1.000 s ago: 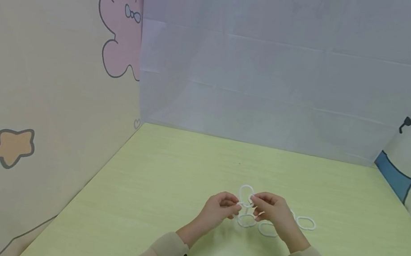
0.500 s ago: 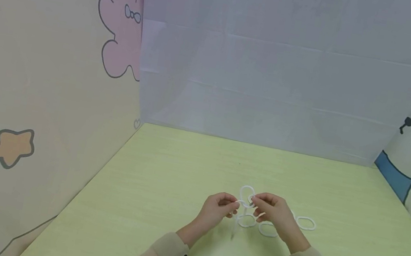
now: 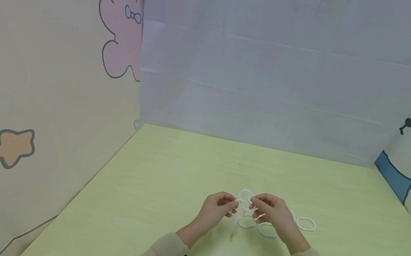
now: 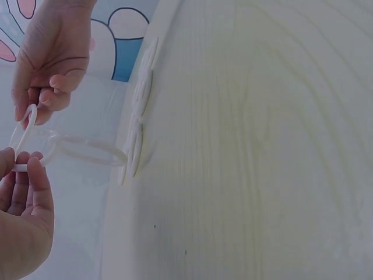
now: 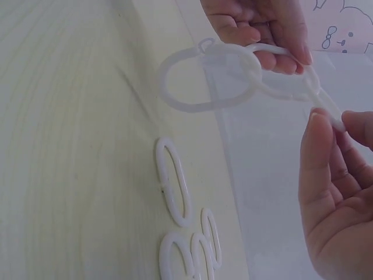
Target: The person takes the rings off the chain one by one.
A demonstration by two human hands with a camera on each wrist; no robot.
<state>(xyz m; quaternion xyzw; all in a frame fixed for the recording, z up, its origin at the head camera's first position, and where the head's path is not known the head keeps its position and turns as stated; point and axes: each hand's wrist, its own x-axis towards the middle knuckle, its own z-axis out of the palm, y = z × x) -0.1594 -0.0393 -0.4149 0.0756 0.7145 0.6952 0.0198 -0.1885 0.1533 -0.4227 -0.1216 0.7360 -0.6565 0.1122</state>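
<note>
White oval plastic chain links are between my two hands above the table. My left hand (image 3: 218,207) pinches one link (image 5: 291,94) between thumb and fingers. From that one hangs a second link (image 5: 180,108), pointing down toward the table. A third link (image 5: 331,111) is pinched by the thumb and fingertips of my right hand (image 3: 271,209), and it meets the left hand's link at its end. In the left wrist view, the left hand (image 4: 26,221) is below and the right hand (image 4: 55,64) above, with the hanging link (image 4: 93,153) beside them.
Several more white links lie on the light yellow-green table (image 3: 166,167): one link (image 3: 267,230) under the right hand, another link (image 3: 306,224) farther right. A pale curtain (image 3: 273,67) hangs behind. Cartoon-printed walls (image 3: 35,72) flank the table.
The hands stay nearly in place, still holding the links. The left hand has shifted slightly left, and a link hanging below it has come into view. The upper link has dipped a little.
</note>
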